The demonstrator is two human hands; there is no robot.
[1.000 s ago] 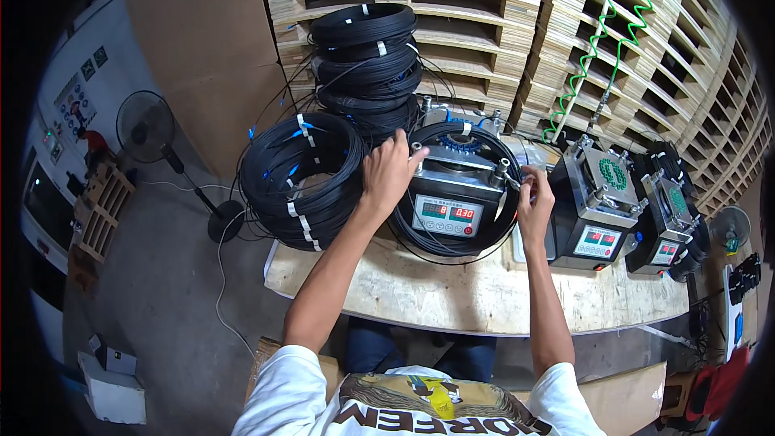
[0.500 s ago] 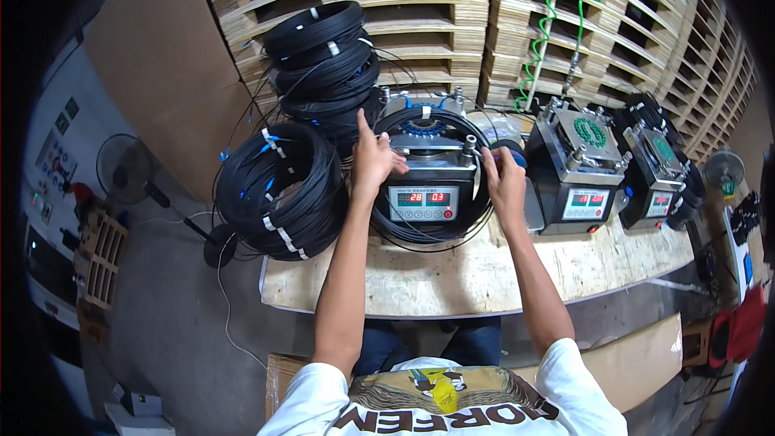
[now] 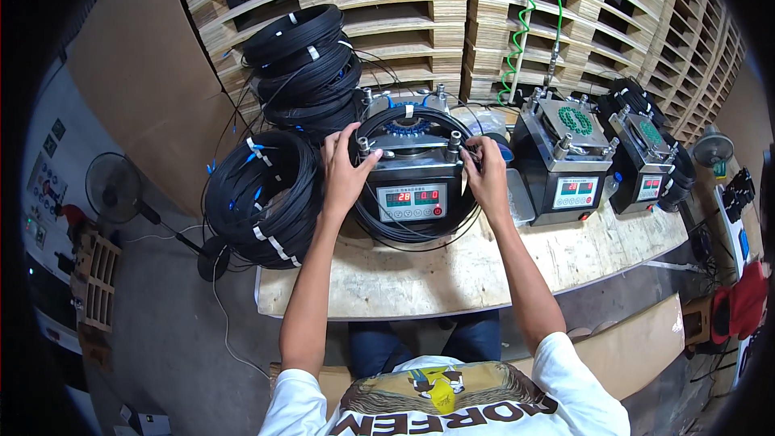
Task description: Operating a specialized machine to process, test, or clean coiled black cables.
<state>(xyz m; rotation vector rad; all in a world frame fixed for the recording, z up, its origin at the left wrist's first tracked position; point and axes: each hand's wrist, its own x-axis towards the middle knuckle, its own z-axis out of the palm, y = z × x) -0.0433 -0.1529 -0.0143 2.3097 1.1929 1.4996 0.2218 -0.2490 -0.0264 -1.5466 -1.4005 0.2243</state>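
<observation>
A coil of thin black cable (image 3: pixel 462 218) with a white tie hangs around the front of a polishing-type machine (image 3: pixel 418 173) with a metal top and lit red and green readouts. My left hand (image 3: pixel 345 169) grips the coil's left side, thumb toward the machine's left metal post and fingers outside. On the opposite side, my right hand (image 3: pixel 488 173) has its bent fingers closed on the coil, close to the right post (image 3: pixel 454 142); its fingertips are partly hidden. Behind the coil's top, a ring of blue connectors (image 3: pixel 406 127) sits on the machine.
Tied black cable coils (image 3: pixel 262 198) stand left of the machine, with a taller stack (image 3: pixel 303 73) behind. Two similar machines (image 3: pixel 569 153) with green rings are to the right on the wooden bench (image 3: pixel 387 282). Wooden pallets (image 3: pixel 395 24) rise behind; a fan (image 3: pixel 117 186) stands left.
My left hand has moved from in front of the machine out to the coil's left side. My right hand has closed in on the coil's right side. The right readout has changed.
</observation>
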